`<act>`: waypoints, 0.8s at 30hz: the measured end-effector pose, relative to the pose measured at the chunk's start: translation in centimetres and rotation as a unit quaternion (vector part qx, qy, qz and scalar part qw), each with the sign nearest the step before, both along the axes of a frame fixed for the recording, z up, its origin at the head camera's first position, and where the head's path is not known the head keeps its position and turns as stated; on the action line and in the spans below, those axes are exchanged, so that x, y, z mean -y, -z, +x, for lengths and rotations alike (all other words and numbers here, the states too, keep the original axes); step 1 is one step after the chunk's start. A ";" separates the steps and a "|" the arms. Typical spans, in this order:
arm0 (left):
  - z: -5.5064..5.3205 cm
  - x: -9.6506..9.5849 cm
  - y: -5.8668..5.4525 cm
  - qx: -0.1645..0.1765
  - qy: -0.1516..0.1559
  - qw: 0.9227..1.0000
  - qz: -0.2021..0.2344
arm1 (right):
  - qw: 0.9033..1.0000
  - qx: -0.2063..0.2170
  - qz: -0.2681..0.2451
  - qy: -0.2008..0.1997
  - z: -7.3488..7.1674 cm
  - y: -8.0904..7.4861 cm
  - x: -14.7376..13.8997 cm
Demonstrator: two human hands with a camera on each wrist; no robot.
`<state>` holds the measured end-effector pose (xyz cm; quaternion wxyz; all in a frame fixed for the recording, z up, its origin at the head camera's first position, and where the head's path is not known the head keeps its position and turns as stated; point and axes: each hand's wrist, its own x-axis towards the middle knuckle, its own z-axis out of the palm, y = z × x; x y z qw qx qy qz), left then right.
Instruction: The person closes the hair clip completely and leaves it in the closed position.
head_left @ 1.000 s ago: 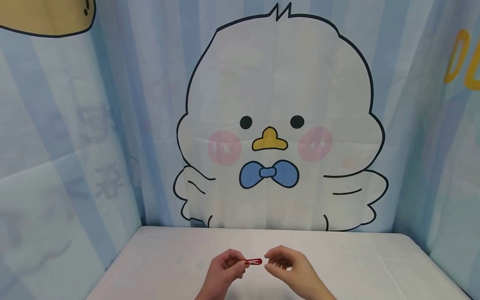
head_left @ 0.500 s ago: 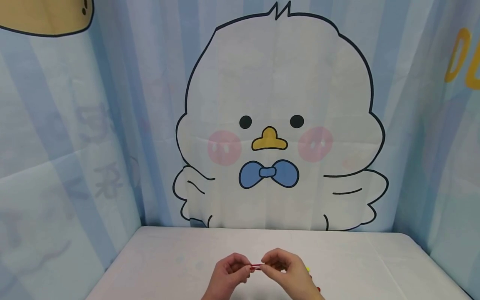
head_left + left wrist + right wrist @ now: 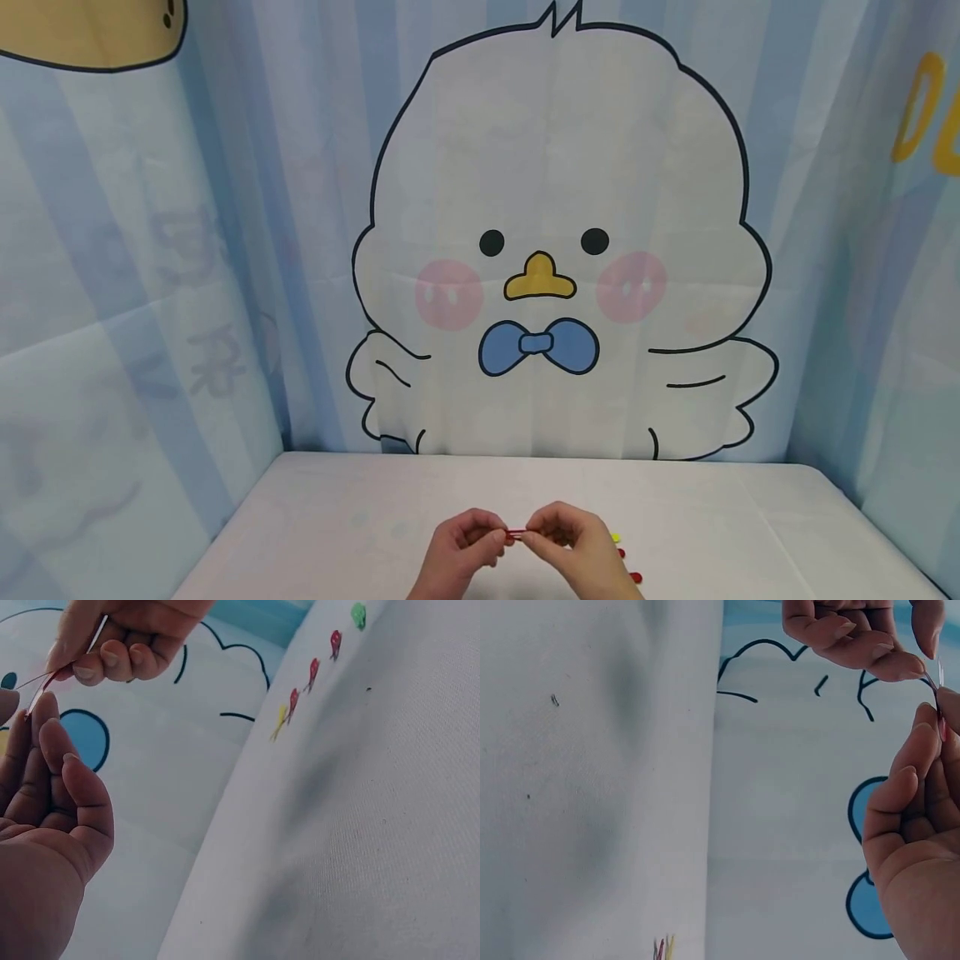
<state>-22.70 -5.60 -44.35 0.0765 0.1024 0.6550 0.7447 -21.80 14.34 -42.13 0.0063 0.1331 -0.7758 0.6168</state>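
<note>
A small red snap hair clip (image 3: 516, 532) is held up above the white table between both hands. My left hand (image 3: 467, 546) pinches one end with thumb and fingertips. The other end is pinched by my right hand (image 3: 572, 540). In the left wrist view, the two strips of the clip (image 3: 43, 681) stand apart from each other, bent away. The right wrist view shows the clip's red end (image 3: 943, 729) at the right fingertips. Fingers cover both ends of the clip in the head view.
On the table (image 3: 360, 500), right of my right hand, lie a yellow clip (image 3: 616, 538) and red clips (image 3: 636, 577). The left wrist view shows them in a row with a green clip (image 3: 359, 615). A cartoon-printed curtain (image 3: 555, 167) hangs behind the table.
My right hand has come left and taken the clip's free end, which only the left hand held before. Both hands moved slightly lower. Clips on the table came into sight beside the right hand.
</note>
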 end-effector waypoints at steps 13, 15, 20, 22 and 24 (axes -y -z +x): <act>0.3 -0.3 -0.3 -0.031 -0.022 0.999 -0.020 | 1.000 0.003 -0.009 -0.001 0.3 -0.2 -0.1; 0.3 -0.2 -0.3 -0.031 -0.028 0.999 -0.027 | 1.000 0.003 -0.014 -0.003 0.4 -0.3 0.0; 0.3 -0.2 -0.2 -0.028 -0.044 0.998 -0.037 | 1.000 0.001 -0.010 0.005 0.5 -0.3 0.1; 0.3 -0.3 -0.1 -0.031 -0.052 0.997 -0.039 | 1.000 -0.001 -0.004 0.013 0.5 -0.3 0.2; 0.3 -0.3 -0.1 -0.037 -0.062 0.996 -0.044 | 1.000 -0.001 0.003 0.021 0.5 -0.3 0.3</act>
